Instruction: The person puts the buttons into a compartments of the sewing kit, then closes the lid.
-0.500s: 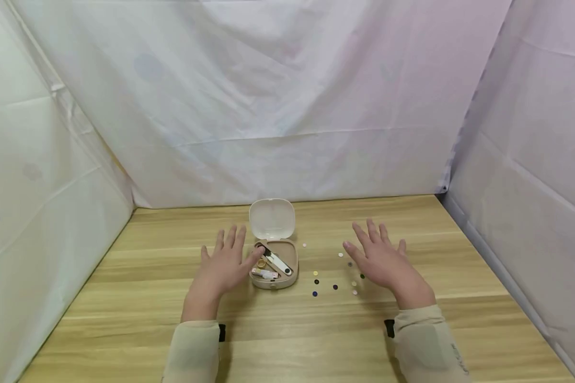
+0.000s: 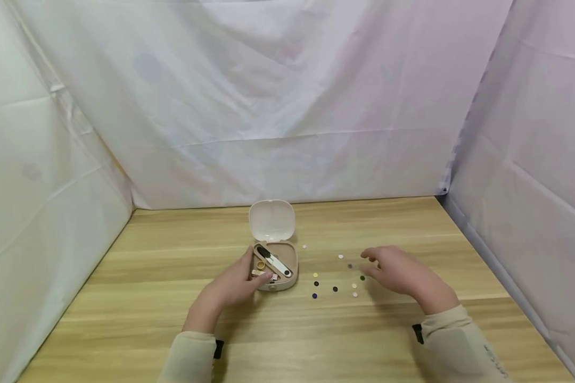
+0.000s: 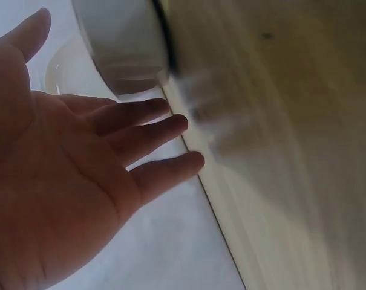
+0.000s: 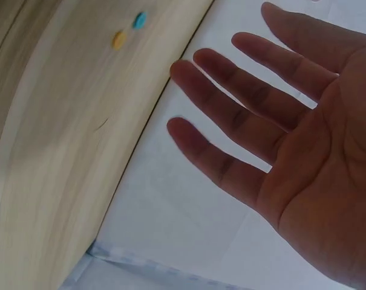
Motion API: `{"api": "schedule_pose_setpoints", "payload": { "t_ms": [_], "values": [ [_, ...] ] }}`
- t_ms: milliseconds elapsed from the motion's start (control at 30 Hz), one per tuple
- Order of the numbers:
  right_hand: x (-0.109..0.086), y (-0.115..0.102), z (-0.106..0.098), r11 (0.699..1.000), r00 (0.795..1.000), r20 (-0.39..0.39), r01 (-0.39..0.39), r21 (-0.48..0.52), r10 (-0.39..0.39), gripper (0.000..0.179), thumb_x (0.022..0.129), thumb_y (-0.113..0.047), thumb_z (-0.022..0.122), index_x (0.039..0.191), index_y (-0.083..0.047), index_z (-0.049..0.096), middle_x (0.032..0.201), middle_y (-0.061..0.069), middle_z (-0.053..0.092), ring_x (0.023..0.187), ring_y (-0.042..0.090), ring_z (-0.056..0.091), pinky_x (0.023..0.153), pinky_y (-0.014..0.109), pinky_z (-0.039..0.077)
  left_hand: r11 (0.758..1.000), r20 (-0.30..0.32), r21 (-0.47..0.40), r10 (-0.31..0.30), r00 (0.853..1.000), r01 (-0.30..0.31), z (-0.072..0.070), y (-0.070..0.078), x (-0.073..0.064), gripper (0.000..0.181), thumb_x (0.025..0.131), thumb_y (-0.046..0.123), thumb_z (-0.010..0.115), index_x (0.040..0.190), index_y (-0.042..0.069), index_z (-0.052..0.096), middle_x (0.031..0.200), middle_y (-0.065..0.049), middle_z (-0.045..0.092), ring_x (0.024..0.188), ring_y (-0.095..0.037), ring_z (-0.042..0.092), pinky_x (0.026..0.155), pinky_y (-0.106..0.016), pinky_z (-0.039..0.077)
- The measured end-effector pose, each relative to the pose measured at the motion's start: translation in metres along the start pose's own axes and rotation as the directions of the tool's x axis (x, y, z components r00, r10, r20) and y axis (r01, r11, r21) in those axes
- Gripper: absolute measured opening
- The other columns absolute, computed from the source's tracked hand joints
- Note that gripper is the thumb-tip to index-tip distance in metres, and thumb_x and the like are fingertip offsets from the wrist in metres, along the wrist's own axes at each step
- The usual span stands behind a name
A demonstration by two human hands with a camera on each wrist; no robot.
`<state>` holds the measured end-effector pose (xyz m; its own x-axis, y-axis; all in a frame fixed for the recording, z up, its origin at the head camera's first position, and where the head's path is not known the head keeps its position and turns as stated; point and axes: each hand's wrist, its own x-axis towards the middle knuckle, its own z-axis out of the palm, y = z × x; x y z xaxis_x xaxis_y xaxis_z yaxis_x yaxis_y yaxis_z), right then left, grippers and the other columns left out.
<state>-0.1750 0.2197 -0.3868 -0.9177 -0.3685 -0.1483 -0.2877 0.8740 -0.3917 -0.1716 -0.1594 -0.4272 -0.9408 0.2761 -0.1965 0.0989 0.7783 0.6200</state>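
Note:
A small beige case stands on the table with its white lid raised at the back. Inside lie a slim white-and-black tool, a gold ring and a small pale packet. My left hand is at the case's left side, its thumb over the front left corner; in the left wrist view its fingers extend loosely beside the case wall. My right hand hovers at the right of several scattered buttons, fingertips close to a grey button and a green button, holding nothing.
Between case and right hand lie a yellow button, a blue button, a white button and several others. Behind the wooden table hangs a white cloth, with more cloth at both sides.
My left hand has moved right and down onto the case's side. The right hand has shifted slightly right and turned inward, its spread fingers now bent toward the buttons.

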Motion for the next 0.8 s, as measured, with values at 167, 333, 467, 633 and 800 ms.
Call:
{"api": "schedule_pose_setpoints", "payload": {
  "t_ms": [167,333,467,633,800],
  "values": [
    [-0.001,0.017,0.003,0.997,0.999,-0.024,0.045,-0.061,-0.047,0.012,0.095,-0.004,0.071,0.106,0.001,0.075,0.094,0.009,0.076,0.086,0.021,0.07,0.077,0.043,0.06,0.999,0.042,-0.016,-0.031,0.999,0.032,0.002,-0.007,-0.008,0.107,0.103,0.06,0.061,0.17,-0.001,0.004,0.169,-0.029,0.034,0.153,-0.044,0.044,0.126,-0.059,0.036],
    [0.001,0.03,0.01,0.997,0.999,-0.003,0.04,-0.073,-0.04,0.009,0.09,0.003,0.068,0.089,-0.005,0.072,0.084,0.002,0.07,0.077,0.014,0.061,0.07,0.035,0.055,0.996,0.078,-0.027,-0.088,0.993,0.09,-0.001,-0.013,-0.014,0.114,0.102,0.066,0.059,0.169,-0.003,-0.003,0.166,-0.033,0.037,0.152,-0.047,0.044,0.125,-0.061,0.037],
    [0.002,0.038,0.018,0.997,0.999,0.037,0.013,-0.073,-0.01,0.012,0.089,0.001,0.072,0.084,-0.009,0.07,0.079,-0.002,0.065,0.072,0.012,0.054,0.066,0.03,0.049,0.995,0.077,-0.046,-0.089,0.993,0.093,-0.006,-0.017,-0.013,0.115,0.101,0.065,0.061,0.168,-0.004,-0.002,0.166,-0.03,0.039,0.153,-0.049,0.041,0.126,-0.063,0.035],
    [0.003,0.044,0.021,0.995,1.0,0.024,-0.005,-0.1,0.007,0.013,0.089,-0.002,0.076,0.082,-0.011,0.069,0.078,-0.002,0.064,0.071,0.013,0.053,0.066,0.031,0.048,0.995,0.085,-0.07,-0.063,0.994,0.069,-0.012,-0.015,-0.007,0.116,0.099,0.065,0.065,0.17,0.001,0.0,0.166,-0.023,0.043,0.155,-0.048,0.039,0.126,-0.065,0.032],
    [0.006,0.045,0.017,0.994,1.0,0.007,-0.016,-0.107,0.017,0.014,0.09,-0.002,0.075,0.081,-0.011,0.068,0.077,-0.001,0.062,0.07,0.014,0.053,0.064,0.031,0.047,0.997,0.078,-0.052,-0.05,0.996,0.054,-0.014,-0.012,-0.004,0.117,0.096,0.064,0.07,0.172,0.006,0.003,0.167,-0.021,0.044,0.155,-0.048,0.039,0.126,-0.066,0.032]
  ]
}}
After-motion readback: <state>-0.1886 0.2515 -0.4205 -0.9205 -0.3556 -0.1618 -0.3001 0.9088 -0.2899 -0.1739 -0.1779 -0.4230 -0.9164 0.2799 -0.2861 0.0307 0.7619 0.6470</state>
